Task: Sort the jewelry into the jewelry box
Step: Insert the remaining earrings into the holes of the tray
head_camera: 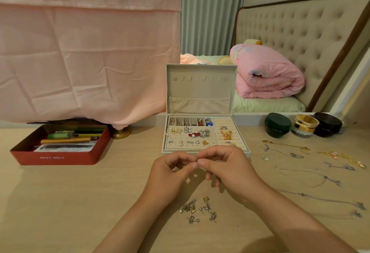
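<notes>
The beige jewelry box (200, 84) stands open at the middle of the desk, lid upright. Its tray holds several earrings on a peg board, small compartments at the back and ring rolls on the right. Just in front of the box, my left hand (170, 174) and my right hand (226, 164) meet fingertip to fingertip, pinching a tiny earring (197, 159) that is mostly hidden. A loose pile of earrings (200, 209) lies on the desk below my hands. Several necklaces (312, 164) are spread out at the right.
A red tin (58, 157) with pens and papers sits at the left. Three round jars (278, 125) stand at the back right. A pink cloth hangs behind, over a brass lamp base (121, 132). A bed with a pink duvet shows behind the box.
</notes>
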